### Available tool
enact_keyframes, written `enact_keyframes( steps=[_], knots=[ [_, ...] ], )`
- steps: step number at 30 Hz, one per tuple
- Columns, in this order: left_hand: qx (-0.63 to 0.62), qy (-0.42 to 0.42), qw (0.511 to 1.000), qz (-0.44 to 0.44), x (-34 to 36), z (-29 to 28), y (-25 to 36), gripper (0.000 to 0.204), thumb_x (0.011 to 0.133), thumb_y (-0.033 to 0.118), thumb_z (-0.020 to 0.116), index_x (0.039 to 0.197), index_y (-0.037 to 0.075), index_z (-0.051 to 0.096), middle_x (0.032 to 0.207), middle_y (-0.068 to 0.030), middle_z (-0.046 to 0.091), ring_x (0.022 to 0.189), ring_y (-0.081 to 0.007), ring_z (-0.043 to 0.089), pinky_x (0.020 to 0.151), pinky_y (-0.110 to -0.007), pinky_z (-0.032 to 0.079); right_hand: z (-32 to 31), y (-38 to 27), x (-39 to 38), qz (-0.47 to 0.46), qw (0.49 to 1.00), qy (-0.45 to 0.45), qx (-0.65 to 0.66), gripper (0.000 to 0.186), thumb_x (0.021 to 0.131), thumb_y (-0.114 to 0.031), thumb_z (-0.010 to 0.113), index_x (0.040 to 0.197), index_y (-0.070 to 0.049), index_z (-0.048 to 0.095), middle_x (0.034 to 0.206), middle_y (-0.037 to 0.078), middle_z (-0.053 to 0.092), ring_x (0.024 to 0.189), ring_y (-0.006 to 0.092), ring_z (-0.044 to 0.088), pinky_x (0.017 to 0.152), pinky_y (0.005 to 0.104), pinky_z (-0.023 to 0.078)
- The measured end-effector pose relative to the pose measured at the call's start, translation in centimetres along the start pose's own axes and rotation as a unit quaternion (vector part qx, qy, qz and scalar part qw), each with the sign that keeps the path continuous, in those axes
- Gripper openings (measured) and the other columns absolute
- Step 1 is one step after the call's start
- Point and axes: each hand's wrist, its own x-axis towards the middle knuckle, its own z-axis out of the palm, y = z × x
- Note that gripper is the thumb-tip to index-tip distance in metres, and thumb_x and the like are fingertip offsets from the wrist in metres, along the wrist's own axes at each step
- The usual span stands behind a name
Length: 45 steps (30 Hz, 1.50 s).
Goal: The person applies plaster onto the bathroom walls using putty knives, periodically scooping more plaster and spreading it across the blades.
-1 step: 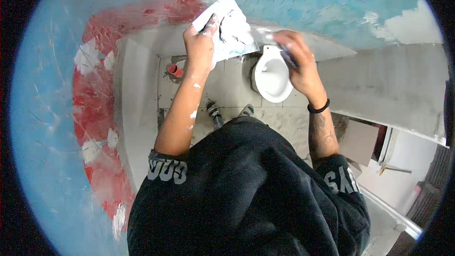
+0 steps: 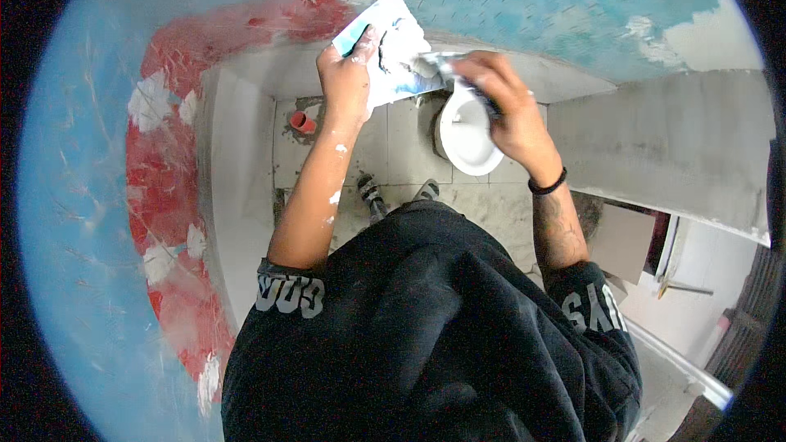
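My left hand grips a flat, pale square board, its thumb lying on top. White filler paste sits in a lump on that board. In my right hand is a putty knife, slightly smeared by motion. Its blade reaches the right side of the board, at the paste's edge; the handle is mostly hidden by my fingers. White smears mark my left thumb and forearm.
Below the board stands a white toilet bowl on a tiled floor. A short red pipe sticks up left of it. Close walls surround me: a blue and red patched wall and a grey wall. A doorway is at lower right.
My right hand has shifted slightly left, bringing the putty knife's blade onto the board beside the paste. My left hand and the board have hardly moved.
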Motion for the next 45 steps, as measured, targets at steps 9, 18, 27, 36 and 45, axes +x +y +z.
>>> enact_keyframes(
  steps=[9,18,27,36,45],
  knots=[
    [0.116,0.014,0.993,0.013,0.4,-0.7,-3.6,0.017,0.080,0.010,0.060,0.084,-0.006,0.062,0.072,-0.0015,0.059,0.063,-0.0068,0.050,0.058,-0.023,0.041,5.5,0.4,-1.4,0.003,0.985,-0.052,-0.164,0.051,0.067,0.005,0.050,0.113,-0.017,0.051,0.106,0.010,0.051,0.095,0.0309,0.052,0.080,0.0388,0.044],
    [-0.126,-0.156,0.971,-0.133,5.3,-2.0,-6.5,0.031,0.080,0.006,0.052,0.109,-0.004,0.051,0.103,-0.0119,0.057,0.096,-0.0200,0.054,0.084,-0.034,0.043,5.5,5.7,-10.2,0.193,0.897,-0.100,0.386,0.050,0.067,0.009,0.051,0.116,-0.001,0.046,0.117,0.011,0.051,0.110,0.0233,0.046,0.093,0.0352,0.037],
    [0.201,-0.339,0.919,0.000,9.9,3.0,5.5,0.022,0.080,0.006,0.049,0.101,0.001,0.054,0.087,-0.0030,0.053,0.078,-0.0135,0.051,0.075,-0.026,0.042,6.6,18.2,-20.0,0.222,0.644,0.338,0.650,0.034,0.074,0.006,0.053,0.107,-0.002,0.050,0.098,0.010,0.058,0.091,0.0204,0.058,0.082,0.0381,0.049],
    [0.673,-0.279,0.630,0.270,18.4,10.8,21.5,0.022,0.079,0.016,0.056,0.071,-0.001,0.045,0.069,-0.0049,0.040,0.071,-0.0161,0.038,0.067,-0.029,0.032,-23.0,40.8,-21.3,0.271,0.773,0.570,0.063,0.041,0.073,-0.007,0.062,0.110,0.004,0.048,0.093,0.013,0.059,0.078,0.0203,0.057,0.067,0.0316,0.047],
    [0.672,-0.190,0.632,0.336,23.8,5.2,22.6,0.025,0.082,0.021,0.055,0.074,-0.001,0.044,0.081,-0.0018,0.044,0.074,-0.0121,0.041,0.070,-0.027,0.035,-31.4,52.6,-17.3,0.247,0.720,0.646,0.052,0.041,0.074,-0.004,0.059,0.113,0.005,0.050,0.102,0.018,0.058,0.090,0.0243,0.056,0.081,0.0302,0.042]
  ],
)
